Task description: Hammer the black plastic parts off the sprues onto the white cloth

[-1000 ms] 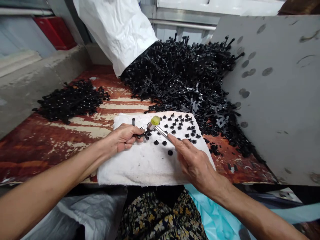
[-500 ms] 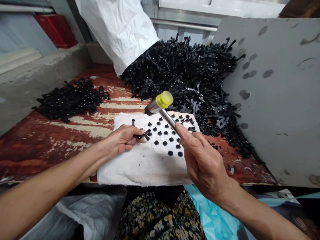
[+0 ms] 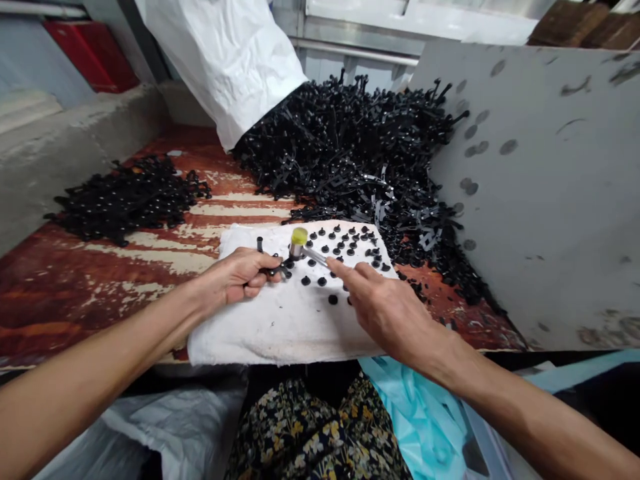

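Pinched in my left hand (image 3: 247,275) is a small black branched plastic part (image 3: 281,267), low over the white cloth (image 3: 295,327). My right hand (image 3: 387,303) grips the metal handle of a small mallet (image 3: 299,244). Its yellow face points up, and the opposite end is down at the forked tip of the black part. Whether it presses a peg there is hidden by the head. Several black round pegs (image 3: 322,281) stand in loose rows on the cloth, with stems upward; the right hand covers some of them.
A large heap of black parts (image 3: 350,147) fills the back, beside a white sack (image 3: 235,73). At left lies a smaller black pile (image 3: 130,200) on the worn red-brown tabletop (image 3: 45,293). A grey spotted board (image 3: 540,200) stands along the right. Light-blue plastic (image 3: 410,413) hangs below the front edge.
The mallet has swung down and left from above the cloth onto the black part's tip, its head turning upright. My left hand keeps its hold. The whole view has shifted slightly.
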